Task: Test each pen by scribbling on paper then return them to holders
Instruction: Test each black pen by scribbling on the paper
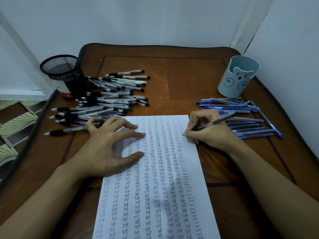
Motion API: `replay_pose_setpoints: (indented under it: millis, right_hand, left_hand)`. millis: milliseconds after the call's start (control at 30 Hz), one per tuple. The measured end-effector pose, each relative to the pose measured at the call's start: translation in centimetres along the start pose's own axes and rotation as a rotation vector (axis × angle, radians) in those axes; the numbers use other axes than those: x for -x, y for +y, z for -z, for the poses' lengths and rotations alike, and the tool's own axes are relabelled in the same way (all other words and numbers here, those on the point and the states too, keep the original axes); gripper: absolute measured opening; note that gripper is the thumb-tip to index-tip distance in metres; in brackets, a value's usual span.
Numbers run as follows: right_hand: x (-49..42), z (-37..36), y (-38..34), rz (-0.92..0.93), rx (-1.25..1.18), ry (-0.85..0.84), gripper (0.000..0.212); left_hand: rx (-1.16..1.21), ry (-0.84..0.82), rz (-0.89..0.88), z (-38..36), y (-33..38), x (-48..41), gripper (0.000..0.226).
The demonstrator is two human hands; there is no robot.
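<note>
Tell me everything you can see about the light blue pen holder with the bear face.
The pen holder is a pale blue cylinder, plastic by its look, standing upright at the far right of the wooden table. Its front rim dips around a bear head with two ears; eyes, nose, mouth and two round paws are drawn in dark lines. No pens stick out. Blue pens lie in front of its base. The left hand and right hand are both away from it.

Bare tabletop (172,94) between black-pen heap (107,100) and blue-pen heap (241,118)
</note>
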State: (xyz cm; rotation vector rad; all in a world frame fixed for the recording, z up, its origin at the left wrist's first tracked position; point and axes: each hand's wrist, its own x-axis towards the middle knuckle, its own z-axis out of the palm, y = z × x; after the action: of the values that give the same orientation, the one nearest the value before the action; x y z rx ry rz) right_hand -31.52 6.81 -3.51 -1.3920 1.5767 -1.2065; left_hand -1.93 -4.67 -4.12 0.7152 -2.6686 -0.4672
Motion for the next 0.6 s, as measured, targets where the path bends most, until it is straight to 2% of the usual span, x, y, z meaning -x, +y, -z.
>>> replay_pose_setpoints:
  millis: [200, 600]
  right_hand:
    - [0.02, -0.34, 0.00, 0.030, 0.077, 0.015, 0.023]
    - [0.02, -0.10, -0.09, 0.001, 0.068, 0.009, 0.028]
  left_hand:
    - [-0.005, -0.003, 0.002, 0.01, -0.04, 0.02, 0.052]
    - [0.007, -0.009, 0.007, 0.01, -0.04, 0.06, 0.051]
